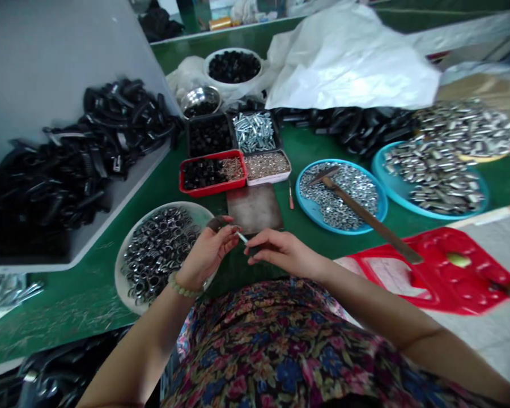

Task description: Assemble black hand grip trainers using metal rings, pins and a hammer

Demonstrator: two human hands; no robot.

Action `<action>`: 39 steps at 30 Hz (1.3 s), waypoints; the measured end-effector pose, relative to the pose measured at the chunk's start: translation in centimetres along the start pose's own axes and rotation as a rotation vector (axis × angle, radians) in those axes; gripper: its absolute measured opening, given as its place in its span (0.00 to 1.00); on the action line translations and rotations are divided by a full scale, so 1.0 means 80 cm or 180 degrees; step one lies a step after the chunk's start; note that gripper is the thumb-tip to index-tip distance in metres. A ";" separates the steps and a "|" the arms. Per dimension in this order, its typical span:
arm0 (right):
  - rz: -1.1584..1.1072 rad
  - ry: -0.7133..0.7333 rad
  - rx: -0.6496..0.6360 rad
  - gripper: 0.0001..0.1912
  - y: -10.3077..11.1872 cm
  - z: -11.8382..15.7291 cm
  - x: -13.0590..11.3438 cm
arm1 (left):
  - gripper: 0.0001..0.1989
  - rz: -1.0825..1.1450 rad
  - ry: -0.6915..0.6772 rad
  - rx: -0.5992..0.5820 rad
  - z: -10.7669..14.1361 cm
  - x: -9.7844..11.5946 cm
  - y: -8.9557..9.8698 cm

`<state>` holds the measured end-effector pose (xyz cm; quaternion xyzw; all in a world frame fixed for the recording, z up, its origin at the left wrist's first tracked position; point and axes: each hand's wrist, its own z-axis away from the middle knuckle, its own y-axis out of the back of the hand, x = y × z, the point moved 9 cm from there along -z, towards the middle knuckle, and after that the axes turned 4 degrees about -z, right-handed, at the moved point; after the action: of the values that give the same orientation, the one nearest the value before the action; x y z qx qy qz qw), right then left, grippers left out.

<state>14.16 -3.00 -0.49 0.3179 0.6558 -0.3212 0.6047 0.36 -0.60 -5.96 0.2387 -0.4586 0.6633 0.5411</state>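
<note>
My left hand (212, 249), with a beaded bracelet at its wrist, pinches a small part whose shape is hard to make out, beside a dark curved piece (217, 222). A silvery screw-like pin (242, 237) spans the gap between my hands. The fingers of my right hand (280, 249) are closed on a dark-handled tool at the pin's right end. Both hands are just in front of a flat metal plate (255, 208). A white bowl of metal rings (161, 249) stands to the left of my left hand.
Beyond the plate are a red tray (212, 191), a tray of screws (254, 133) and a tray of small rivets (267, 165). A hammer (365, 216) lies across a blue basin (302, 198) at right. Black parts (110, 136) are heaped at left.
</note>
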 end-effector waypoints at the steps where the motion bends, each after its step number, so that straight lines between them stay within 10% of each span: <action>1: 0.0099 0.0093 0.0070 0.10 0.005 0.002 0.000 | 0.18 -0.0108 -0.0039 -0.0080 -0.002 -0.001 -0.013; 11: 0.0985 0.0615 0.1119 0.15 0.103 0.069 0.009 | 0.29 -0.1699 -0.0268 -0.1265 -0.046 0.004 -0.153; 16: -0.0229 0.0577 0.2799 0.10 0.213 0.137 0.028 | 0.08 -0.3515 -0.2067 -0.1424 -0.112 0.004 -0.275; 21: -0.0620 0.0560 0.2941 0.12 0.249 0.165 0.017 | 0.11 -0.5241 -0.3284 -0.2544 -0.127 -0.074 -0.364; 29: -0.0617 0.0488 0.2961 0.11 0.246 0.166 0.032 | 0.09 -0.5074 -0.2859 -0.2097 -0.157 -0.051 -0.331; 35: -0.0395 0.0276 0.2452 0.10 0.219 0.134 0.036 | 0.09 -0.2284 -0.0821 -0.1237 -0.179 -0.022 -0.263; 39: -0.0123 0.0162 0.2031 0.12 0.190 0.102 0.031 | 0.10 -0.1176 -0.0322 -0.1281 -0.152 -0.013 -0.237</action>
<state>31.01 -0.50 -4.06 0.4869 0.5429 -0.5141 0.4516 20.62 9.28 -5.84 0.2388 -0.5563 0.4362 0.6658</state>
